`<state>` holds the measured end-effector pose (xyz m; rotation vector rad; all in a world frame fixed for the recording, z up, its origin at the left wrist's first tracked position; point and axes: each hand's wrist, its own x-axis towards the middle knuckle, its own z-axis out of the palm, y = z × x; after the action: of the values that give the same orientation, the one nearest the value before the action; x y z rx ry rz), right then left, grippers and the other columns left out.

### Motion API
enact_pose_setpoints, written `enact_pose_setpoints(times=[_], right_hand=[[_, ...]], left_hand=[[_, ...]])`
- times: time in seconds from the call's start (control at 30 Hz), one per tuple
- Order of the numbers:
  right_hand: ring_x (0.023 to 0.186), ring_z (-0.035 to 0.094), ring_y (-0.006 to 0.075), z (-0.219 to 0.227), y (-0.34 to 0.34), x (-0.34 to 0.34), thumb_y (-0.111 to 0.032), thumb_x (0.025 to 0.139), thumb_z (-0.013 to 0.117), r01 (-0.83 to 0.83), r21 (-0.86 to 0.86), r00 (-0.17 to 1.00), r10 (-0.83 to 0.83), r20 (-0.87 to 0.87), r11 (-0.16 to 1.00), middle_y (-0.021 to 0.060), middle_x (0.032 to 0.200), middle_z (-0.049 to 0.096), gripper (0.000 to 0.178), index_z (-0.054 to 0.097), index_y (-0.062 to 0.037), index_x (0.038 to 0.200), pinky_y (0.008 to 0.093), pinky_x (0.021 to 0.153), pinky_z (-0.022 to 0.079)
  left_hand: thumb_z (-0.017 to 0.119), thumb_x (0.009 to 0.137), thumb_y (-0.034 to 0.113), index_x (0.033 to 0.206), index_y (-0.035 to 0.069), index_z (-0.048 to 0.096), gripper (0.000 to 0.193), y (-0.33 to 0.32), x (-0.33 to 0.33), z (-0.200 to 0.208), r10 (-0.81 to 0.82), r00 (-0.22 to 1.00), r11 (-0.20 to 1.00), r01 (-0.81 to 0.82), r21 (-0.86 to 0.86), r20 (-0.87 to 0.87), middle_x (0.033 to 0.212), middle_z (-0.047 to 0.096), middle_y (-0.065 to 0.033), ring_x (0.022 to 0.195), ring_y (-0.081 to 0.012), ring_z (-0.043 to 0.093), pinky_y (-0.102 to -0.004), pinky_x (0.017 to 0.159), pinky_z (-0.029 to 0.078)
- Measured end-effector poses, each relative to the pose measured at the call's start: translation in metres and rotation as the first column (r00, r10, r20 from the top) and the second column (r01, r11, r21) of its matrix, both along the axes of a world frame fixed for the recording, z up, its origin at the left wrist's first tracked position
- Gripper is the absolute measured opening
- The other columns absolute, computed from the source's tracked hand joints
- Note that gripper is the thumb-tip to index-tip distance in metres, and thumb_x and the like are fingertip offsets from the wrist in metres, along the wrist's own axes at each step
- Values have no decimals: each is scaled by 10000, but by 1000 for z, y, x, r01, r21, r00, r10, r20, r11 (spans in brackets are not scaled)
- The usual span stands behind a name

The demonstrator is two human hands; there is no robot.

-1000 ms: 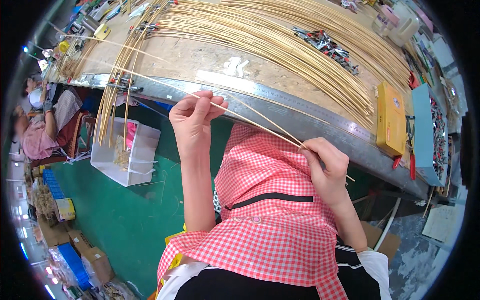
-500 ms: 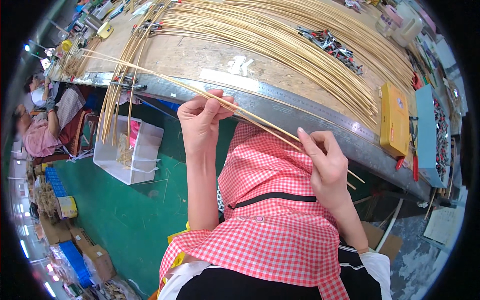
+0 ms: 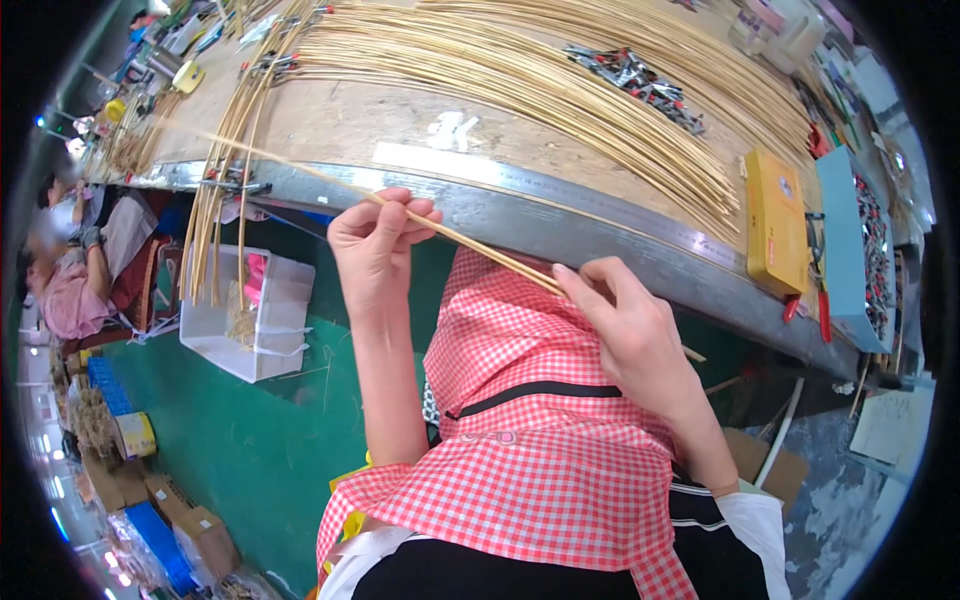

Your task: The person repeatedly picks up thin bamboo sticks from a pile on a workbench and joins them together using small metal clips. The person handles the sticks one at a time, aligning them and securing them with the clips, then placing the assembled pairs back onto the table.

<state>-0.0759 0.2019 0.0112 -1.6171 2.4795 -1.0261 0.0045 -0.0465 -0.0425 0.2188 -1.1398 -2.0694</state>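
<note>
Pinched in my left hand (image 3: 378,242) are thin bamboo sticks (image 3: 475,243), seemingly two side by side, held slantwise above my lap. Their far ends reach up to the left and blur past the table edge. My right hand (image 3: 632,325) closes on the same sticks farther down to the right, thumb and fingers around them. A short end (image 3: 692,354) shows beyond that hand. Under the sticks lies a red-and-white checked apron (image 3: 520,370). Ahead, many similar bamboo sticks (image 3: 520,90) lie in long rows on the wooden table (image 3: 330,118).
A steel ruler (image 3: 560,188) runs along the table's front edge. Black clips (image 3: 635,80) lie heaped among the rows. A yellow tin (image 3: 777,222) and a blue box of clips (image 3: 840,250) stand at right. Clipped sticks overhang a white bin (image 3: 215,340) at left, where people sit.
The two sticks, spread apart between my hands before, now lie close together. My right hand has come nearer to my left and wraps farther over them. The view has shifted slightly.
</note>
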Motion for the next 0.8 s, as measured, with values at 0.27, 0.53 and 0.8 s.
enact_pose_setpoints(times=[0.27, 0.53, 0.8], right_hand=[[878, 587, 321, -12, -15, -103, -28, 766, 566, 280, 46, 924, -257, -284, 959, 151, 896, 570, 87, 584, 11, 842, 409, 730, 490], [878, 591, 321, -34, -22, -131, -5, 764, 533, 380, 108, 832, -288, -475, 919, 149, 884, 575, 29, 552, 0, 785, 408, 712, 500], [732, 574, 281, 12, 11, -69, 31, 796, 586, 331, -265, 912, -379, -158, 906, 132, 862, 560, 145, 617, 5, 936, 360, 630, 453]], left_hand=[[658, 846, 44, 877, -67, 648, 116, -3, 2, -1, 12, 1000, 1000, -12, -15, -7, 862, 651, -145, 763, -254, 686, -392, 693, 617], [657, 848, 47, 884, -73, 644, 125, 1, 1, 6, 22, 1000, 999, -22, -46, 2, 844, 651, -149, 752, -248, 687, -376, 686, 617], [614, 888, 78, 965, -60, 618, 159, 6, 0, 5, 64, 997, 996, -61, -72, 41, 826, 668, -156, 736, -218, 684, -347, 689, 607]])
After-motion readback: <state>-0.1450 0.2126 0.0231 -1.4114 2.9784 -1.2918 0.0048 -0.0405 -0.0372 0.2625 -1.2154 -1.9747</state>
